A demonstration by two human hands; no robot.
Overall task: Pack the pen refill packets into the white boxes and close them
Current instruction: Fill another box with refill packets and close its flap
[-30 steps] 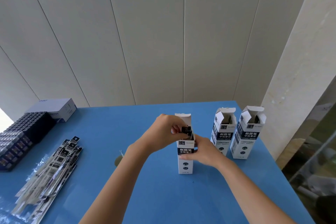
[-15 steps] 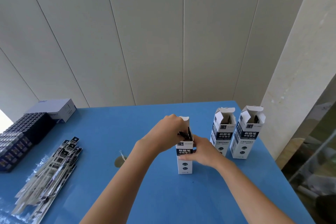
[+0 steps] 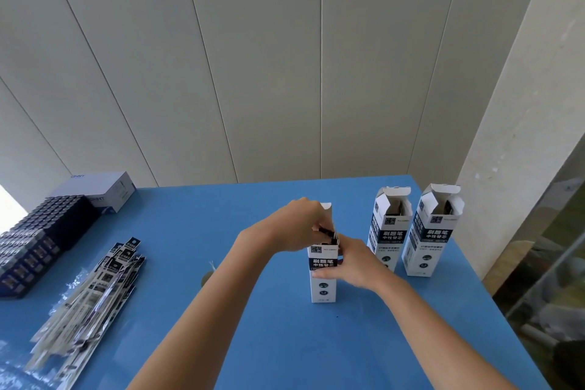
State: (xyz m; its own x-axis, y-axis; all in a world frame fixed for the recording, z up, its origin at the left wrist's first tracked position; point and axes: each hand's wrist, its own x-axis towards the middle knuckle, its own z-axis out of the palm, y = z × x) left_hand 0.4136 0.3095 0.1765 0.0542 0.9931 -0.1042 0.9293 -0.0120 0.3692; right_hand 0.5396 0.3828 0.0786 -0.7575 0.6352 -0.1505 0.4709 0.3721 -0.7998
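A tall white box with dark label print stands upright in the middle of the blue table. My right hand grips its side at mid height. My left hand is curled over the open top, fingers pinching the dark tops of the refill packets sticking out of it. The box's lid flap stands up behind my left hand. Two more white boxes stand to the right, tops open, with dark packets showing inside. A loose pile of refill packets lies at the left.
A dark tray of small black-capped items sits at the far left, with a grey-white carton behind it. The table's right edge runs close past the two open boxes. A panelled wall stands behind the table.
My left hand has pushed the packets lower into the middle box and shifted slightly up and right over its top. My right hand has kept its grip on the box.
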